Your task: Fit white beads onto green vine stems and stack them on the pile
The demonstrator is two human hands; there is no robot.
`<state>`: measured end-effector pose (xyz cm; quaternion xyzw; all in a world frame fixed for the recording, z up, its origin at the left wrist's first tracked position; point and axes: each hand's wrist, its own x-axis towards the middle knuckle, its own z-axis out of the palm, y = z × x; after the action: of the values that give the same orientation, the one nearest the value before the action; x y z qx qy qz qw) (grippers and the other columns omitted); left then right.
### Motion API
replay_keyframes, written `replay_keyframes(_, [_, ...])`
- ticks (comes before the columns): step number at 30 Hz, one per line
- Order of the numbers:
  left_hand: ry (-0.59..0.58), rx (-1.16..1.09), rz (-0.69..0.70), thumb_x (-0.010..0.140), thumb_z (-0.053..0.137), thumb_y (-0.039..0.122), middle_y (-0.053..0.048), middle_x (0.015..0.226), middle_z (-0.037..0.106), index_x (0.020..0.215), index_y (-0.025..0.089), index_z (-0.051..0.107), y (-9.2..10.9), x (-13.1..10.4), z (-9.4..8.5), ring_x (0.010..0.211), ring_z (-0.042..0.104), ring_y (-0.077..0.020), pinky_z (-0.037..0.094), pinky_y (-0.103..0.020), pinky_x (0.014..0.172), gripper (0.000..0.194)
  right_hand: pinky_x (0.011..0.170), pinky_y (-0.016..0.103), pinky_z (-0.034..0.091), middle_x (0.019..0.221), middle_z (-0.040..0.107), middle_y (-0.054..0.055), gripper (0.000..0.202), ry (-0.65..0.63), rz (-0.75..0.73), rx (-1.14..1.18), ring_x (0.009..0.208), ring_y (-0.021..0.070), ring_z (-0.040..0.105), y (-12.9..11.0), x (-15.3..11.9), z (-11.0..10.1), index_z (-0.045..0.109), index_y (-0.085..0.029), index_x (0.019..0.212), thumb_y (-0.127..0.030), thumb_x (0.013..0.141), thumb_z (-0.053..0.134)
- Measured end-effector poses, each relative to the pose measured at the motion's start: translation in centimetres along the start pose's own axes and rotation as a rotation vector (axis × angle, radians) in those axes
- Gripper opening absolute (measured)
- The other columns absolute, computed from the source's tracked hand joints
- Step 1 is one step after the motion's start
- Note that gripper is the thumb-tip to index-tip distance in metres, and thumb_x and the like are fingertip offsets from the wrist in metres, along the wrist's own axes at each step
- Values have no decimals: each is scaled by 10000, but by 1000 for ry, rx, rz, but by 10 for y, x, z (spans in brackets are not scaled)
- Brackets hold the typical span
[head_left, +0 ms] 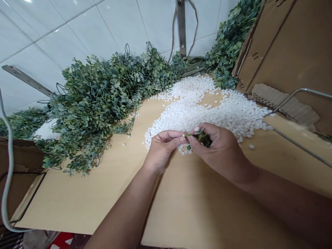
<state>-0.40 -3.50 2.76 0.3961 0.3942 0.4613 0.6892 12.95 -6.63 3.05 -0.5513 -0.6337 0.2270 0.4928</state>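
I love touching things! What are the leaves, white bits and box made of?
Leaves: probably plastic, matte; alike, with wiry loops showing. White bits: perhaps plastic or foam, matte; small, similar lumps. Box: cardboard, dull brown; ridges show where torn.

Scanning across now, and nothing here can be read: no text, label, brand, number or sign. Down past the near edge of the worktop (77, 204), toward its left corner, a red piece (61, 238) shows white shapes (69, 241), and those can't be made out as letters.
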Motion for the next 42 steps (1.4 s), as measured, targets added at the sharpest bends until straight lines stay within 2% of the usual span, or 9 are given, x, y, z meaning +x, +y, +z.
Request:
replay_keyframes(11, [72, -66, 38, 416, 844, 215, 2, 609, 695, 580, 159, 680, -9, 1, 5, 598, 616, -101, 486, -239, 685, 239, 505, 235, 410, 560, 570, 10, 137, 26, 77, 86, 531, 119, 514, 0, -2, 5, 508, -172, 628, -248, 738, 540])
replay_keyframes(15, [48, -22, 58, 451, 834, 234, -10, 641, 705, 617, 160, 692, -3, -1, 6, 626, 629, -116, 494, -256, 703, 230, 516, 231, 423, 579, 583, 9, 126, 22, 76, 134, 544, 115, 530, -1, 1, 2, 515, -168, 639, -235, 733, 565])
replay_keyframes(18, [29, 88, 167, 494, 816, 208, -14, 694, 713, 696, 171, 715, 6, -2, 5, 678, 639, -125, 497, -258, 728, 229, 547, 229, 456, 633, 608, 2, 99, 9, 83, 266, 578, 113, 565, -2, 5, -4, 536, -173, 694, -241, 748, 584])
replay_keyframes(21, [110, 159, 246, 507, 809, 188, -3, 751, 712, 766, 191, 720, 10, -1, 1, 734, 636, -121, 494, -244, 744, 274, 637, 262, 503, 666, 627, -6, 102, 21, 153, 495, 640, 124, 611, 0, 10, -9, 541, -187, 734, -266, 758, 601])
replay_keyframes(23, [143, 182, 211, 524, 802, 201, -12, 798, 713, 806, 188, 717, 9, 0, -1, 768, 634, -123, 489, -247, 763, 295, 673, 280, 514, 640, 616, -18, 117, 35, 219, 643, 652, 124, 622, 0, 14, -11, 530, -190, 715, -264, 750, 613])
replay_keyframes(27, [56, 189, 95, 550, 791, 240, -29, 833, 714, 860, 184, 713, 4, 1, 0, 751, 628, -124, 481, -264, 763, 324, 588, 234, 484, 593, 579, -29, 148, -38, 323, 801, 591, 99, 590, -2, 17, -13, 523, -181, 649, -255, 732, 622])
replay_keyframes(32, [47, 167, 67, 570, 779, 301, -6, 671, 683, 804, 177, 714, 3, 1, 1, 565, 574, -86, 439, -206, 572, 272, 550, 222, 466, 539, 506, -32, 205, -143, 425, 957, 559, 97, 544, -3, 17, -16, 503, -184, 590, -260, 752, 603])
replay_keyframes(37, [13, 152, 63, 546, 789, 302, 9, 582, 639, 690, 151, 697, 3, 2, 0, 499, 522, -71, 414, -208, 532, 228, 500, 218, 432, 501, 443, -39, 275, -161, 464, 978, 501, 91, 479, 0, 18, -14, 461, -191, 544, -299, 719, 644])
replay_keyframes(42, [20, 195, 125, 539, 792, 287, 18, 525, 616, 614, 147, 676, 6, -1, 2, 499, 505, -72, 398, -206, 530, 196, 529, 257, 452, 548, 499, -18, 288, -221, 351, 841, 529, 114, 499, -4, 19, -21, 538, -201, 606, -459, 698, 626])
